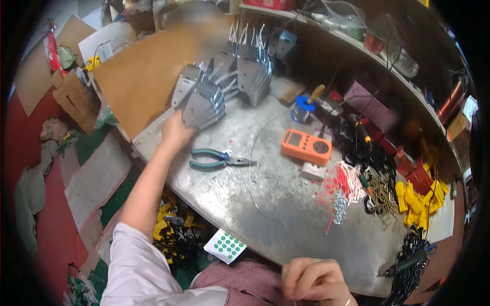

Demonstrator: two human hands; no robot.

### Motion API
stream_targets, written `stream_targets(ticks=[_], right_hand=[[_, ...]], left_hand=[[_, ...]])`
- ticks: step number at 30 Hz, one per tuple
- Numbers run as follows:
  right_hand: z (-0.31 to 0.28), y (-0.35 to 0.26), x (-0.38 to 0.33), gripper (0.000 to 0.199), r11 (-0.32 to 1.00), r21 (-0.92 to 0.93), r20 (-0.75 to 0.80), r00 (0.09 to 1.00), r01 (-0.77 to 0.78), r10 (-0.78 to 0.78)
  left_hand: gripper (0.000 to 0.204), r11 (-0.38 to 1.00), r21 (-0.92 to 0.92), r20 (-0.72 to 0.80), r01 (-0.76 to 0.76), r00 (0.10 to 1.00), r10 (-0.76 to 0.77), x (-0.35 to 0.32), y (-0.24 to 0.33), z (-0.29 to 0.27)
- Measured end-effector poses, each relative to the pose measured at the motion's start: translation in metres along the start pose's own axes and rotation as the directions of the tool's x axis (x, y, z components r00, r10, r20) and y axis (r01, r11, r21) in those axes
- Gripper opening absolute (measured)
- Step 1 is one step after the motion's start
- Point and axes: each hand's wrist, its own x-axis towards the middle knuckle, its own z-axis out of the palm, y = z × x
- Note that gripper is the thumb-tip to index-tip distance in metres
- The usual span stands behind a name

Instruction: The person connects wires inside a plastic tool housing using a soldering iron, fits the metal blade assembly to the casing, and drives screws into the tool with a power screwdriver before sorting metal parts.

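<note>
Past the pliers (217,159), gray plates (203,106) slanted up-right from the left hand (176,132) — the nearer one, touching them. The right hand (314,279) curled; I couldn't tell either grip.

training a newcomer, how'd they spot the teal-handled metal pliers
On the grey metal worktable, find the boxy orange device. Left of it, near the bare left hand, lie the teal-handled metal pliers, set apart by two spread handles and a tapering nose pointing right.

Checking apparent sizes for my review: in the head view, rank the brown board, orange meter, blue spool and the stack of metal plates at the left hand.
1. Brown board
2. Stack of metal plates and orange meter: too alike to rank
3. Blue spool
</note>
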Motion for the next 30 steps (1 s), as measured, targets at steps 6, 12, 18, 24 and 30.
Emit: stream_targets(ticks=[6,12,18,24,30], right_hand=[[-0.033,0.022,-0.038,0.012,0.987,0.062,-0.332,0.936,0.145,-0.117],[-0.038,0.024,-0.034,0.015,0.979,0.089,-0.369,0.919,0.185,-0.140],[-0.044,0.032,-0.029,0.016,0.979,0.087,-0.350,0.926,0.185,-0.144],[-0.046,0.039,-0.028,0.017,0.987,0.076,-0.437,0.894,0.144,-0.097],[-0.054,0.032,-0.015,0.017,0.991,0.047,-0.420,0.903,0.127,-0.095]], left_hand=[[0.044,0.932,-0.351,0.125,0.094,0.991,-0.053,-0.034,-0.004,-0.021],[0.037,0.885,-0.464,-0.112,0.029,0.989,-0.092,0.020,-0.040,-0.033],[0.036,0.958,-0.282,-0.341,0.060,0.926,-0.159,0.071,-0.012,-0.043],[0.044,0.952,-0.290,-0.307,0.097,0.933,-0.189,0.068,-0.018,-0.006],[0.055,0.951,-0.301,-0.364,0.072,0.913,-0.184,0.052,-0.023,-0.023]])
